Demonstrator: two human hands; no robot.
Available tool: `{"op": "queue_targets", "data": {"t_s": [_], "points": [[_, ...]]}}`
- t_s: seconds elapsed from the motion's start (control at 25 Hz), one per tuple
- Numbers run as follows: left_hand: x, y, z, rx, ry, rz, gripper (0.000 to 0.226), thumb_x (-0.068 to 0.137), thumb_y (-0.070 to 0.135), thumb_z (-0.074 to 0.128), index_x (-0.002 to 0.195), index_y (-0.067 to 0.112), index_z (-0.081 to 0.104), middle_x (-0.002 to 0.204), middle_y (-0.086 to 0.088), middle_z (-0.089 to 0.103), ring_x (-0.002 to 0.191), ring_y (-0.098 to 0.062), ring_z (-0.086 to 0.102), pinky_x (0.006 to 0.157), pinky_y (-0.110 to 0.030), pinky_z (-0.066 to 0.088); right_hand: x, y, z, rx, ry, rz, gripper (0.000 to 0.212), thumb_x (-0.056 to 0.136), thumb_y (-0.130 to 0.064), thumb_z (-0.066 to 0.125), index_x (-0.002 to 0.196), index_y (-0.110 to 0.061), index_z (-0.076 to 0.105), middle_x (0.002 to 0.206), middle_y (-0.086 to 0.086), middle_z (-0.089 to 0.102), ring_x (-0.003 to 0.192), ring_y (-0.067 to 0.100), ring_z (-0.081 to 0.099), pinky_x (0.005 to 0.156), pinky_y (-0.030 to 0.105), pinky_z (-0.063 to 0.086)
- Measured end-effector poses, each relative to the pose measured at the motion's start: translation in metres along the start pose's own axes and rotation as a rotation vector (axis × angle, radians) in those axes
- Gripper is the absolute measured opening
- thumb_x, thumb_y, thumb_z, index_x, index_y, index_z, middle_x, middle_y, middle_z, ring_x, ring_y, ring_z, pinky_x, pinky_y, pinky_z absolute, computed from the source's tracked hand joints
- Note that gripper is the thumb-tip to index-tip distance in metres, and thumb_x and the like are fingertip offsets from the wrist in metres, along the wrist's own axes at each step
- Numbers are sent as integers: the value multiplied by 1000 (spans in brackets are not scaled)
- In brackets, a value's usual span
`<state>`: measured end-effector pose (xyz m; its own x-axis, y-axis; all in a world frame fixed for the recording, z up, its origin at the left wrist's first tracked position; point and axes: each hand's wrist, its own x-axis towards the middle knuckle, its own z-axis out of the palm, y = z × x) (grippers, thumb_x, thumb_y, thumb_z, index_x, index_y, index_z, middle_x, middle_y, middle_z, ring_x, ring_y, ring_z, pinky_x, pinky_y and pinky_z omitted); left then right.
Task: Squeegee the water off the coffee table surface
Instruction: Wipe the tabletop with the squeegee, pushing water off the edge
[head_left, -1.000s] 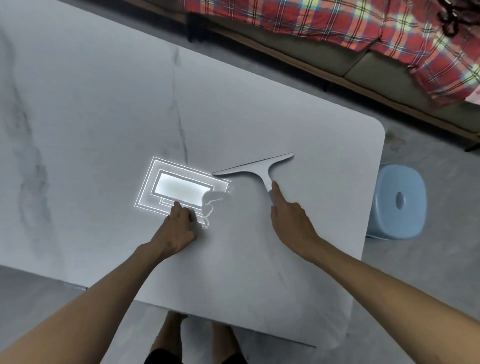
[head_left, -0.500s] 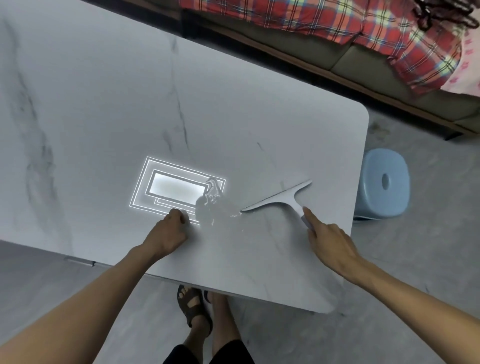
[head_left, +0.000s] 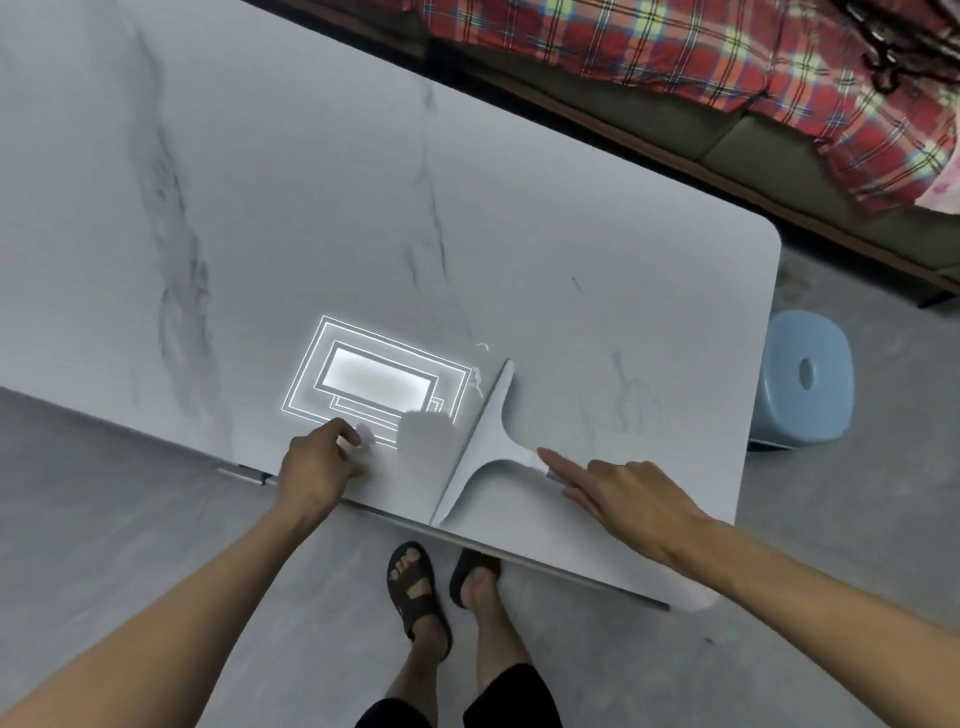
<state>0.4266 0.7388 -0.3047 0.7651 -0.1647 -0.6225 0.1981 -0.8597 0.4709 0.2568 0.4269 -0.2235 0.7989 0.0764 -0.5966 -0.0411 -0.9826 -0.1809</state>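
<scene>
A pale grey squeegee (head_left: 485, 441) lies on the marble-look coffee table (head_left: 311, 208), its blade running from the near table edge up and to the right. My right hand (head_left: 618, 499) grips its handle, index finger stretched along it. My left hand (head_left: 317, 462) rests in a loose fist on the table near the front edge, left of the blade. A small streak of water (head_left: 478, 376) glints by the blade's far tip. A bright ceiling-light reflection (head_left: 379, 384) sits on the tabletop beside it.
A light blue plastic stool (head_left: 802, 382) stands on the floor off the table's right end. A sofa with a red plaid blanket (head_left: 727, 67) runs along the far side. My sandalled feet (head_left: 441, 577) are on the grey floor under the near edge.
My right hand has swung the squeegee from lying across the table to pointing along it and pulled it toward the near edge. The left hand stays put.
</scene>
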Motion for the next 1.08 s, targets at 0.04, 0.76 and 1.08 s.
{"op": "queue_targets", "data": {"t_s": [0.04,0.76,1.08], "points": [[-1,-9,-2,-6,35,-16,23,75,15,76,91,22,62,71,1,64,71,-25,62,65,-35,53,16,-16,3,-40,-15,-102,50,103,-45,23,151,-42,10,97,3,63,73,29,62,60,35,43],[11,13,61,166,-184,102,61,74,8,63,132,7,43,129,-11,37,113,-28,46,86,-37,46,53,45,29,159,166,207,43,103,-40,29,144,-51,27,112,-10,70,91,26,65,72,36,49],[-12,33,98,258,-232,125,58,79,8,59,134,8,41,135,-12,37,117,-31,49,87,-36,46,-55,102,58,153,134,375,44,100,-48,26,143,-54,23,116,-14,69,97,24,67,73,37,53]]}}
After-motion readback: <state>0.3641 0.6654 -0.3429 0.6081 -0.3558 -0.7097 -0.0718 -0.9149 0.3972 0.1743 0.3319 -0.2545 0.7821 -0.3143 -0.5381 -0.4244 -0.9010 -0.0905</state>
